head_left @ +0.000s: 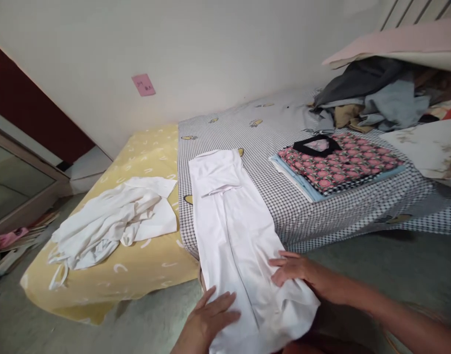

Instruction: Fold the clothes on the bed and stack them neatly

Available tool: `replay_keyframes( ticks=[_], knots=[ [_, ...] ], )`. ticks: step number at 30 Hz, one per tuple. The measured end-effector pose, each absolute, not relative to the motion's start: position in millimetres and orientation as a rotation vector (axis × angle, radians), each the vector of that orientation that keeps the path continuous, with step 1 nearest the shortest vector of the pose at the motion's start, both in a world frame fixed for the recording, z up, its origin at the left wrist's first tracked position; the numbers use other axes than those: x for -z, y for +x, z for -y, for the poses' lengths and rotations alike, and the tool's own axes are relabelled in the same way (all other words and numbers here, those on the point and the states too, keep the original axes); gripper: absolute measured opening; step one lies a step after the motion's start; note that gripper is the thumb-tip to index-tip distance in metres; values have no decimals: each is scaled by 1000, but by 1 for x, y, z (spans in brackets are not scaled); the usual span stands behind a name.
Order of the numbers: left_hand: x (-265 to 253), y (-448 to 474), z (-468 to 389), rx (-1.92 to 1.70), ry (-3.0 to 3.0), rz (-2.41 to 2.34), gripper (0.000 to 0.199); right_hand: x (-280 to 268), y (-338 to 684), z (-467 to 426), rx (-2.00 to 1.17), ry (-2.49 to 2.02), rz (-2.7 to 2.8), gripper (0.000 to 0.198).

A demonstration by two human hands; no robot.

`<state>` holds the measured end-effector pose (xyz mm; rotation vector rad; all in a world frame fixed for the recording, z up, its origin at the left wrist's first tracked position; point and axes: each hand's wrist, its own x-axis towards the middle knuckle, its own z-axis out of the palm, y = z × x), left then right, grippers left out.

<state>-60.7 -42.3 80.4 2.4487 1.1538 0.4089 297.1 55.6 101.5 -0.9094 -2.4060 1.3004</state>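
In the head view, a white garment [247, 221] runs from the centre of the frame down to its lower edge. Its far end lies flat on the checked sheet [218, 130]; its near end reaches past that sheet's front edge towards the person. The left hand [211, 317], at the lower centre, lies open and palm down, its fingers spread over the garment's left side. The right hand [297, 270], farther right and a little higher, is also open, its fingers slightly bent on the garment's right side, where the cloth bunches into loose folds.

Just left of the garment, a narrow strip of checks separates it from the yellow sheet [155, 152]. There, left of centre, a crumpled white cloth [118, 216] spreads out, its right edge near the border between the sheets. Right of the garment, a broader band of checks leaves room before a patterned shirt [339, 162], folded on top of light blue cloth [314, 193] whose near corner sits close to the sheet's front edge. Heaped clothes [391, 101] crowd the upper right. The wall [229, 54] closes off the far side, while grey floor [155, 319] shows below the yellow sheet's hem.
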Motion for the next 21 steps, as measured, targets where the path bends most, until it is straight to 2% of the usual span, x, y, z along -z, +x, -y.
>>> replay_keyframes(
  ticks=[4,8,11,13,16,21],
  knots=[
    [-135,-54,20,-397,1807,-1187,29,-132,307,-81,-1641,-889,2262,25],
    [-175,-48,-39,-460,1308,-1092,31,-144,297,-126,-1930,-988,1963,29],
    [-169,-44,-97,-830,812,-1183,34,-138,276,-165,-1885,-1015,1603,32],
    [-154,-45,-129,-1030,573,-1352,29,-127,263,-187,-1852,-1067,1398,47],
    [-134,-50,-152,-1120,431,-1464,20,-108,256,-207,-1916,-1194,1163,70],
    [-126,-56,-144,-1156,427,-1397,13,-91,258,-207,-1857,-1228,1050,67]
  ],
)
